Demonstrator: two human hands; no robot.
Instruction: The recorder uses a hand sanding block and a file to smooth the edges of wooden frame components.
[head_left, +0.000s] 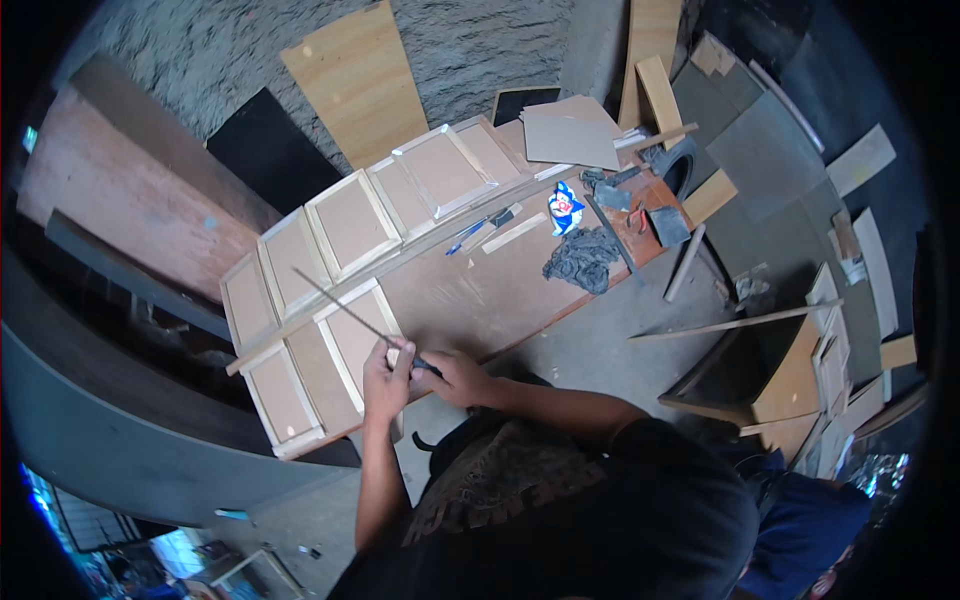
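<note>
A long thin tool with a dark handle (341, 306), perhaps a narrow file or rasp, points up and left over the table. My left hand (388, 381) pinches it near the base of its thin shaft. My right hand (459, 381) is closed around the dark handle. Below the tool, wooden frames with flat brown panels (354, 221) lie in a row along the workbench's far side, and a shorter framed panel (281, 390) lies at the near left. A wooden strip (300, 330) runs between the two rows.
On the bench (465, 300) lie a dark crumpled cloth (583, 260), a blue and white packet (564, 208), pens (466, 235), red-handled pliers (637, 219) and stacked boards (571, 135). Boards lean at the right. Another person in blue (806, 525) is at the lower right.
</note>
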